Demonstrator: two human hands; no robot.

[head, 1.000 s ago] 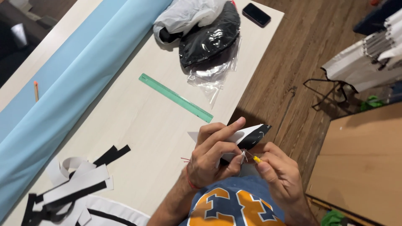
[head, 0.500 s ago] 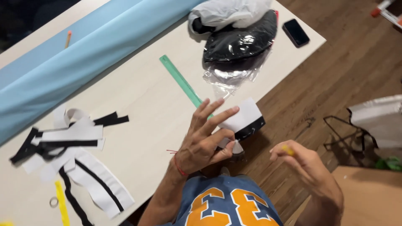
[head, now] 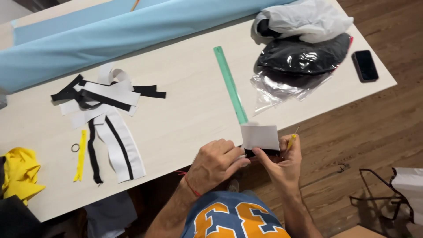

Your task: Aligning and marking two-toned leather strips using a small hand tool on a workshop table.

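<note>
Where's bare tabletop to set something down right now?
Widest bare patch: between the strip pile and the green ruler, below the blue fabric roll. Smaller patch near the left hand. Crowded: bags and phone, far corner.

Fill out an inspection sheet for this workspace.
Surface: pale table, edge by the hands.
Job's things: white and black fabric piece held by both hands; yellow-handled tool in right hand.
Clutter: green ruler, black and white strips, blue fabric roll, plastic bags, phone, yellow cloth, ring.
Grippers: left hand pinches fabric; right hand grips fabric and tool.
Cables: nothing seen.
Surroundings: wood floor.
</note>
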